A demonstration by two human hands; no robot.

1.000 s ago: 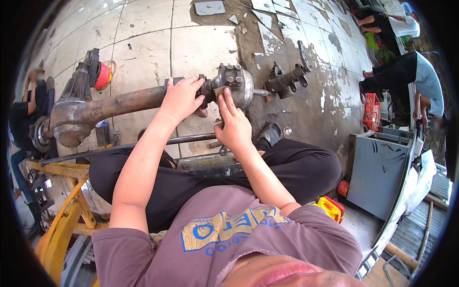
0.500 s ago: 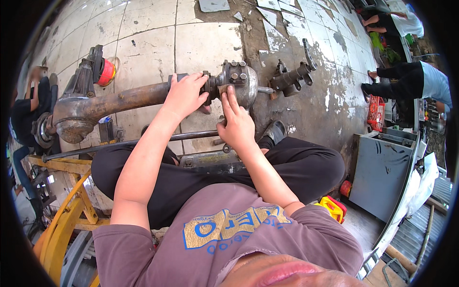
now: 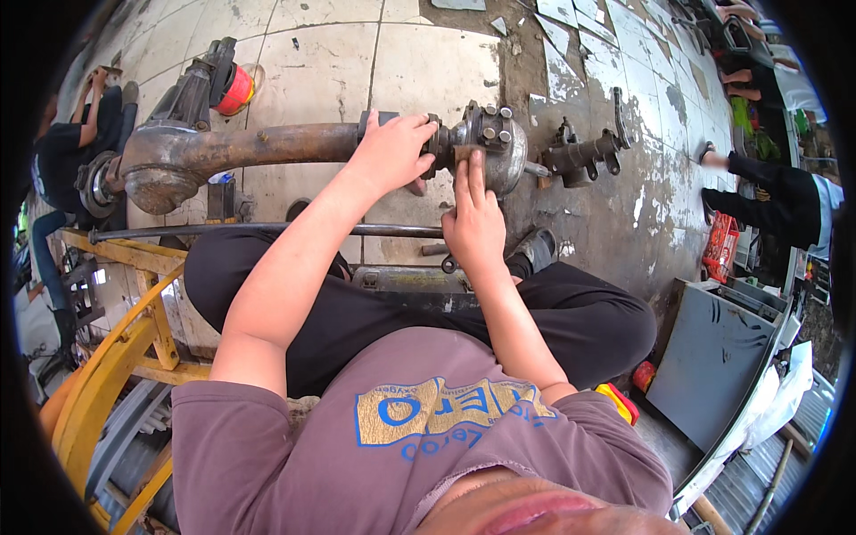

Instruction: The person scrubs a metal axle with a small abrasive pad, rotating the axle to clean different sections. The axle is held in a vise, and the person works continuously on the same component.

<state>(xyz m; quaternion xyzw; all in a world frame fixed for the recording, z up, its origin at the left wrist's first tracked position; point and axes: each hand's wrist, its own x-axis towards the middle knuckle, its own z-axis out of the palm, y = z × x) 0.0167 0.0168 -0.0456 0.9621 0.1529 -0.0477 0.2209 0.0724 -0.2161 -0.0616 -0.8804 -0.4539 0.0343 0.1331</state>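
A rusty, greasy vehicle axle [image 3: 294, 144] lies across the floor in front of me, with a rounded steel knuckle [image 3: 506, 156] and several bolts at its right end. My left hand [image 3: 390, 147] rests over the tube just left of the knuckle, its fingers spread and the thumb by a dark flange [image 3: 433, 143]. Two straight fingers of my right hand [image 3: 475, 218] press a small brown piece [image 3: 463, 153], perhaps sandpaper, against the knuckle's near side. The right hand's other fingers are folded in. What lies beneath its fingertips is mostly hidden.
A long metal bar [image 3: 357, 229] runs between the axle and my crossed legs. Right of the knuckle sits a dark metal steering part [image 3: 575, 160]. A yellow frame [image 3: 107, 415] stands left, a grey metal cabinet [image 3: 713, 357] right. Other people are at both sides.
My view has shifted, so the scene appears farther right. Both hands stay at the same places on the axle, the right fingertips still pressed to the knuckle.
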